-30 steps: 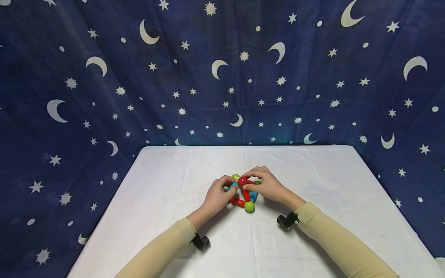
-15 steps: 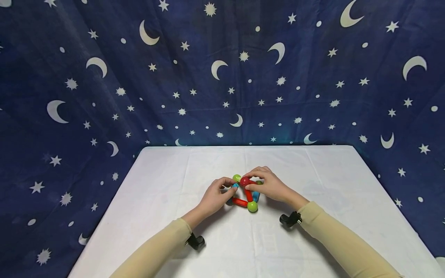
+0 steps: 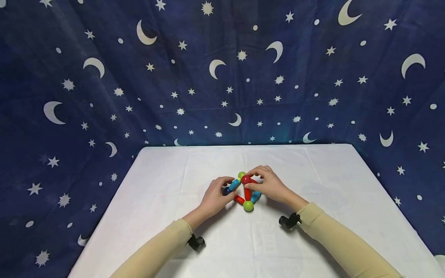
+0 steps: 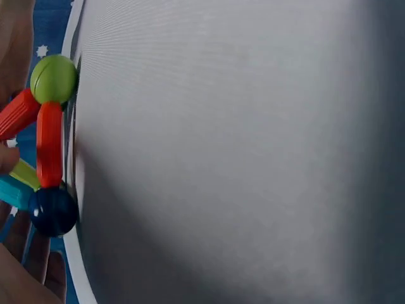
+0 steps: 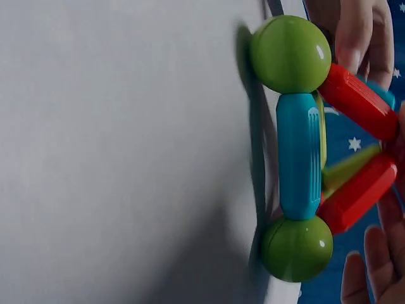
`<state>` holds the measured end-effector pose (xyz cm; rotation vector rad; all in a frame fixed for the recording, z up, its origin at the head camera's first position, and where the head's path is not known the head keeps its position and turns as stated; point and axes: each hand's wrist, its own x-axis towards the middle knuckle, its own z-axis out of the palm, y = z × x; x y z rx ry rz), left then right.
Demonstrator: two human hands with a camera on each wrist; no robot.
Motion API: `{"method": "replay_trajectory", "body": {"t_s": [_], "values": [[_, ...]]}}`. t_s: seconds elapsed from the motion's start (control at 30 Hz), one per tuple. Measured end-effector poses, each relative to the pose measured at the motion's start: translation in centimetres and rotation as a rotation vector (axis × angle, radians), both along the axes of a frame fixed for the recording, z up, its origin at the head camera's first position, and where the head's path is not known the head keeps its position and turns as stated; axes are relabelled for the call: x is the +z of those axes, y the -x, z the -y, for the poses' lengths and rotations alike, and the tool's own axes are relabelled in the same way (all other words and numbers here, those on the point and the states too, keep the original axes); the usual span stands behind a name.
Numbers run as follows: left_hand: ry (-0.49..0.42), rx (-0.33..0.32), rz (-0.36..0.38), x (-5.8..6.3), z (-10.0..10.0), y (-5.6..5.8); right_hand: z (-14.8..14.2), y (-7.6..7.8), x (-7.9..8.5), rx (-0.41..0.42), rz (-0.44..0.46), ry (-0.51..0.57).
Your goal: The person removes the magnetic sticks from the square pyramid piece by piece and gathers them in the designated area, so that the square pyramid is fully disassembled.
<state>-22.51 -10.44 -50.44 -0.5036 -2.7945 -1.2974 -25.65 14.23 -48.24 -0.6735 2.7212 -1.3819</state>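
Observation:
Both hands hold a construction of magnetic rods and balls on the table. My right hand (image 3: pixel 269 183) pinches the red ball (image 3: pixel 246 179) at its top between thumb and index finger. Red rods (image 3: pixel 247 194) slope down from that ball, one to the near green ball (image 3: pixel 248 205). At the left corner, my left hand (image 3: pixel 216 197) has thumb and fingers around the light blue rod (image 3: pixel 234 184) beside the dark blue ball (image 4: pixel 54 211). A second blue rod (image 5: pixel 299 156) joins two green balls at the base. Another green ball (image 3: pixel 242 175) sits behind. The fingers partly hide the joints.
A white cloth covers the table (image 3: pixel 295 243). Dark blue fabric with moons and stars (image 3: pixel 194 77) hangs behind and at the sides. Black wrist cameras (image 3: pixel 289 221) sit on both sleeves. A yellow-green rod (image 5: pixel 351 168) shows inside the construction.
The light blue rod has tilted toward the top and back of the construction and shows more fully. The left thumb has moved lower along it. The right hand keeps the red ball, nearly still.

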Motion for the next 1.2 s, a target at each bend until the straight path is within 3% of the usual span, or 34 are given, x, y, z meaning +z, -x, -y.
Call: {"method": "replay_trajectory", "body": {"t_s": [0.1, 0.2, 0.33, 0.5, 0.7, 0.83, 1.0, 1.2], "values": [[-0.009, 0.052, -0.067, 0.0, 0.0, -0.2, 0.4, -0.2, -0.1, -0.042, 0.006, -0.011], [-0.021, 0.088, -0.151, 0.1, -0.2, -0.6, 0.4, -0.3, -0.1, -0.024, -0.013, -0.02], [0.014, 0.05, -0.222, 0.2, -0.9, -1.4, -0.1, -0.2, 0.1, 0.053, -0.063, -0.006], [0.071, -0.016, -0.178, 0.2, -1.9, -2.1, -0.3, -0.1, 0.1, 0.073, -0.1, -0.011], [0.056, 0.053, -0.125, 0.4, -2.5, -2.0, 1.1, -0.9, -0.2, -0.042, -0.072, -0.012], [0.049, 0.068, -0.131, 0.5, -2.5, -1.9, 1.7, -1.5, -0.2, -0.056, -0.062, -0.015], [0.024, 0.071, -0.126, 0.3, -2.2, -1.8, 1.3, -1.4, 0.0, 0.001, -0.097, -0.024], [0.006, 0.069, -0.099, 0.3, -1.8, -1.6, 1.0, -0.9, 0.4, 0.085, -0.071, -0.04]]}}
